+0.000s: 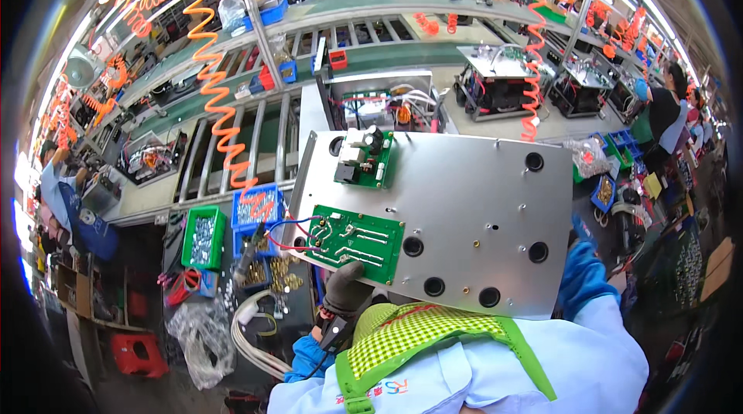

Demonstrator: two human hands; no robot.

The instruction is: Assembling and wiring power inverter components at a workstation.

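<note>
A large silver metal panel (480, 189) with black rubber grommets is held up in front of my chest. Two green circuit boards are mounted on its left part: a board with white and black components (365, 159) above, and a flatter board (356, 242) below with red and blue wires looping off its left side. My left hand (346, 288), in a dark glove, grips the lower edge, its thumb over the lower board's corner. My right hand (573, 239) is at the panel's right edge, below a blue sleeve; its fingers are hidden.
Left of the panel stand a green bin (203, 237) and a blue bin (255, 207) of small hardware. A power driver (249, 255) hangs on an orange coiled hose (213, 81). Behind are a roller conveyor (267, 139) and an opened chassis (379, 104). A co-worker (665, 116) stands at right.
</note>
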